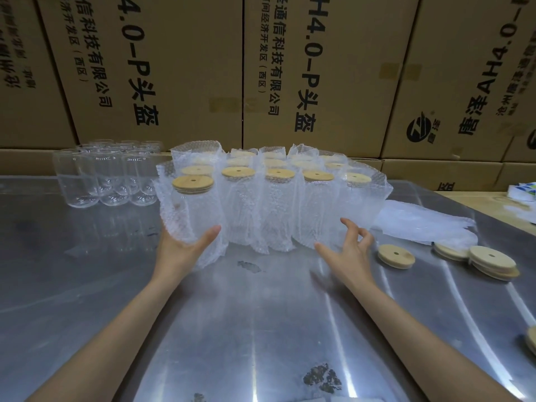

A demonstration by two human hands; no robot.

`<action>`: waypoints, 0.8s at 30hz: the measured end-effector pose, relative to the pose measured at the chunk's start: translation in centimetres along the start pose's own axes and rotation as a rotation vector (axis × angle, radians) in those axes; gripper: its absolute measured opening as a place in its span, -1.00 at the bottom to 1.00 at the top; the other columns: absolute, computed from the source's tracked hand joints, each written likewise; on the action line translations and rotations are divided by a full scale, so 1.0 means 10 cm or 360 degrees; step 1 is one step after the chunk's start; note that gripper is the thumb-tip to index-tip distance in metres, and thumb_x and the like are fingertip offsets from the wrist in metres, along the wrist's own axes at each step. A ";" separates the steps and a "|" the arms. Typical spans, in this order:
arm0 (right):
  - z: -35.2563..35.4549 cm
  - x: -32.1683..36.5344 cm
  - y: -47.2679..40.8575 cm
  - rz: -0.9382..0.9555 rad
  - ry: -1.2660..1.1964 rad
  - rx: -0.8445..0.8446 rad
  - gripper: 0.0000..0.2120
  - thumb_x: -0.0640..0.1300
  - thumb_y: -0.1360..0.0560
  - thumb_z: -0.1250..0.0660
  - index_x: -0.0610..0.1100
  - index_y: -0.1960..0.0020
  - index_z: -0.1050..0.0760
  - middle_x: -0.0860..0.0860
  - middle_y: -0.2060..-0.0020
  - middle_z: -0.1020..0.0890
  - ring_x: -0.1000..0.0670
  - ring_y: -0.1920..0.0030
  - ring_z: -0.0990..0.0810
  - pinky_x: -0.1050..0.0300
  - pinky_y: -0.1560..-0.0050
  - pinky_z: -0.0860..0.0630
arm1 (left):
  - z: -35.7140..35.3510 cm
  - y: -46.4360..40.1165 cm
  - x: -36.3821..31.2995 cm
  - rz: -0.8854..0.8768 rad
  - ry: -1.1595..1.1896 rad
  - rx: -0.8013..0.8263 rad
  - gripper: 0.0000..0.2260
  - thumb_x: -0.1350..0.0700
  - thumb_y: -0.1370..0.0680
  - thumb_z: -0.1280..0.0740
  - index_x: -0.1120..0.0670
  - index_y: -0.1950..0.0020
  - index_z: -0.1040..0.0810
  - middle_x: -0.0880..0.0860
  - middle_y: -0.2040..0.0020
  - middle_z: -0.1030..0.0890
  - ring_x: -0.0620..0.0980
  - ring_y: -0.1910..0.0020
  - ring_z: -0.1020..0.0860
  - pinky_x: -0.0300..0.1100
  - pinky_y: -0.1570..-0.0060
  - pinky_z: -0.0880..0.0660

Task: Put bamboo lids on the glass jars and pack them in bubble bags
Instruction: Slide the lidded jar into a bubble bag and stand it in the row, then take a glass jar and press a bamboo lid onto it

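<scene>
The left hand (185, 242) grasps a bagged jar (193, 216) from below and beside, thumb curled on the bubble bag, its bamboo lid (193, 184) directly above the hand. The right hand (348, 253) hovers released, fingers spread, holding nothing. Between and beyond both hands stand rows of packed jars (278, 204). Loose lids (396, 256) lie on the tabletop (261, 329) just right of the right hand, empty glass jars (107, 175) beyond the left.

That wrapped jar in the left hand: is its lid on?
On. A bamboo lid caps the bagged jar that the left hand holds.
</scene>
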State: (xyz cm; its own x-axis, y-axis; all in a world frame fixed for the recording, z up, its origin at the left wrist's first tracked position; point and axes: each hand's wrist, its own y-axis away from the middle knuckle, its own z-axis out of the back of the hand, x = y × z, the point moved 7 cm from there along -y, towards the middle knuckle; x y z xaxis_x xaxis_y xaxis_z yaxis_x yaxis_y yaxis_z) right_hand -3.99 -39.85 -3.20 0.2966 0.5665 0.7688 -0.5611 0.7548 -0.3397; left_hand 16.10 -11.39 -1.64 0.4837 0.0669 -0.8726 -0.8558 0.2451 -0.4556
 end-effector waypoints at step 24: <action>-0.97 0.98 0.73 0.0921 0.0697 0.0837 -0.59 0.14 -0.58 -0.17 -0.03 -0.34 -0.36 0.01 -0.26 -0.41 0.00 -0.31 -0.34 0.15 -0.31 -0.24 | 0.61 -0.33 0.34 0.0830 -0.1371 0.1050 -0.35 0.12 -0.34 -0.54 0.19 -0.32 -0.32 0.18 -0.39 -0.34 0.18 -0.37 -0.37 0.01 -0.35 -0.36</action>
State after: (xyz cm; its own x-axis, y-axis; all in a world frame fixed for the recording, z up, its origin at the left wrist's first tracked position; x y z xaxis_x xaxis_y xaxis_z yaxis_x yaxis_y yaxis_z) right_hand 2.31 -25.57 -3.36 0.0652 0.9681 0.2420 -0.9641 0.1236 -0.2350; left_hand 21.68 -6.08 -2.00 0.2865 0.8675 -0.4066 -0.8478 0.4272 0.3141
